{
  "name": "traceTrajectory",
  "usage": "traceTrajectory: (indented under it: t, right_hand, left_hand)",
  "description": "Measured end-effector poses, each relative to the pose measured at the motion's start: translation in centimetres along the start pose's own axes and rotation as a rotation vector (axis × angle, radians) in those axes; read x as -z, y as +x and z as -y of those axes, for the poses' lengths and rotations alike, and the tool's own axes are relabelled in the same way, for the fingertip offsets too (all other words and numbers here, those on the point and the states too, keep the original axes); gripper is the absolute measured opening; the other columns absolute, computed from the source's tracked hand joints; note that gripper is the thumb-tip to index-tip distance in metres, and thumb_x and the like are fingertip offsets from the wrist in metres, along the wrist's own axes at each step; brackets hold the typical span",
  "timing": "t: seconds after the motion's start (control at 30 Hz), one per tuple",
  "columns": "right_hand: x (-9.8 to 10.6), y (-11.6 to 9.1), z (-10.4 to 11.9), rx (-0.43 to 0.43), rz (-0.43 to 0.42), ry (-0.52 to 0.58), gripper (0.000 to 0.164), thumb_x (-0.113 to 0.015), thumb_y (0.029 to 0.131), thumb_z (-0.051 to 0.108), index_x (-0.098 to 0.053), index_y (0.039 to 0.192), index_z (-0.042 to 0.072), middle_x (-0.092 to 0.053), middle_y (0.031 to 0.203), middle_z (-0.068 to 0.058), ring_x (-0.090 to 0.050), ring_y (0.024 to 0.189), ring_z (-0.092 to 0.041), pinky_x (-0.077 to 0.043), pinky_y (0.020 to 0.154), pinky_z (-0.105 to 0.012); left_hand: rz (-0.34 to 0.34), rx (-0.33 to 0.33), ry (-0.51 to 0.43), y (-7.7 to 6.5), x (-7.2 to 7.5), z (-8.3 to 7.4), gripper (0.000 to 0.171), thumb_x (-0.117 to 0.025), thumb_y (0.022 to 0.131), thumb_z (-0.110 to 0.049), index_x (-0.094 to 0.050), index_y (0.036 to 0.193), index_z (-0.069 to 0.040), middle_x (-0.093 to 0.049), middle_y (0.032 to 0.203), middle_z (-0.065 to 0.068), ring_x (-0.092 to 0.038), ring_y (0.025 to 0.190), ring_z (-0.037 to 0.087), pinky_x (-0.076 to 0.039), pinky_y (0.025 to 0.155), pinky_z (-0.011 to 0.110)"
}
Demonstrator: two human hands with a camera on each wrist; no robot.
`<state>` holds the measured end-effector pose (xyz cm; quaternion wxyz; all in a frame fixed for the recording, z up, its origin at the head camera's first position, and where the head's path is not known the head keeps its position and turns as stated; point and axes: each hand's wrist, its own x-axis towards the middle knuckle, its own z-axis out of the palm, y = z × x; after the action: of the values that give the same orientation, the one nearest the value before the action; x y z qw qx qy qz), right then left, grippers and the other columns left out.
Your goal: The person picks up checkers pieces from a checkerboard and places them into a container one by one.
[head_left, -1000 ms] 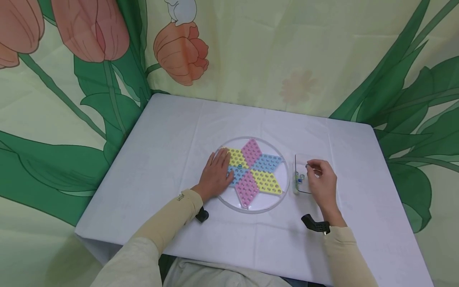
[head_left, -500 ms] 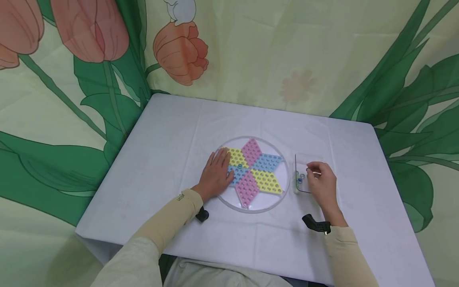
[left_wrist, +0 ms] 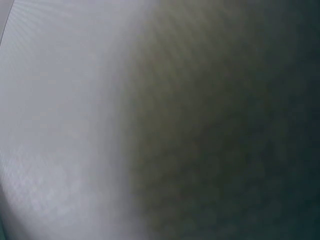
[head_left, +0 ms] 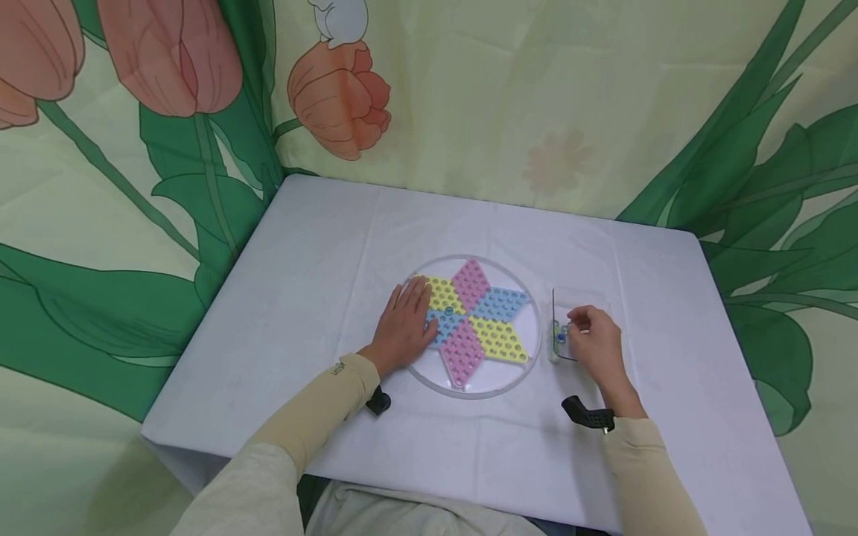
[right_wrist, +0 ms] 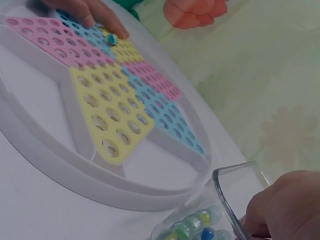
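A round Chinese checkers board (head_left: 498, 383) with a pink, yellow and blue star lies on the table. My left hand (head_left: 404, 324) rests flat over its left side, fingers spread. One greenish marble (right_wrist: 112, 38) sits in a hole near that hand's fingers. Right of the board stands a clear plastic box (right_wrist: 235, 212) with several glass marbles (right_wrist: 192, 224), green, yellow and blue. My right hand (head_left: 596, 346) reaches into the box with bent fingers, fingertips beside the marbles. Its fingertips are largely hidden in the right wrist view, and I cannot tell whether they pinch a marble.
A white cloth covers the table (head_left: 322, 246). Behind it hangs a curtain (head_left: 482, 97) printed with tulips and leaves. In the left wrist view a dark blur fills much of the picture beside the white cloth.
My right hand has moved slightly left and down in the head view, bringing its fingertips closer to the marbles in the box. My left hand stays on the board.
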<state>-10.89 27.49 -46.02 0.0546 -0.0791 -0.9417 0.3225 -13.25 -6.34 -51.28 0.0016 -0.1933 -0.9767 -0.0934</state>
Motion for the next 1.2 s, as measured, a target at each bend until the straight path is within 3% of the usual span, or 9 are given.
traceTrajectory:
  t: [0.23,0.43,0.97,1.2]
  right_hand:
    - [-0.11,0.04,0.34,-0.013,0.063,-0.069,0.023,-0.051,0.091,-0.002,-0.062,0.111,-0.005,-0.061,0.101,-0.021,-0.056,0.09,-0.031,-0.052,0.073,-0.036]
    - [-0.14,0.14,0.56,-0.016,0.083,-0.092,0.023,-0.052,0.09,-0.004,-0.062,0.11,-0.006,-0.062,0.102,-0.024,-0.057,0.091,-0.033,-0.053,0.075,-0.04]
    - [-0.39,0.43,0.36,-0.027,0.109,-0.105,0.024,-0.053,0.09,-0.004,-0.062,0.111,-0.006,-0.062,0.107,-0.025,-0.059,0.097,-0.036,-0.056,0.08,-0.047]
    - [-0.12,0.2,0.72,-0.02,0.078,-0.092,0.024,-0.052,0.091,-0.002,-0.062,0.113,-0.006,-0.062,0.108,-0.026,-0.059,0.097,-0.037,-0.056,0.083,-0.049]
  left_hand:
    - [0.017,0.009,-0.028,0.04,0.04,0.0,0.07,-0.032,0.102,-0.042,-0.015,0.158,-0.004,-0.01,0.168,0.011,-0.006,0.156,0.026,-0.002,0.128,0.044]
    - [0.01,0.004,-0.038,0.02,0.14,-0.05,0.07,-0.033,0.102,-0.042,-0.016,0.158,-0.004,-0.011,0.168,0.012,-0.007,0.156,0.026,-0.003,0.128,0.044]
    - [0.025,0.012,-0.038,0.05,0.22,-0.02,0.07,-0.032,0.102,-0.042,-0.014,0.159,-0.004,-0.011,0.168,0.011,-0.006,0.156,0.026,-0.002,0.128,0.043]
    - [0.032,0.016,-0.032,0.01,0.33,-0.03,0.07,-0.032,0.102,-0.042,-0.013,0.159,-0.005,-0.01,0.168,0.01,-0.006,0.156,0.025,-0.002,0.128,0.043]
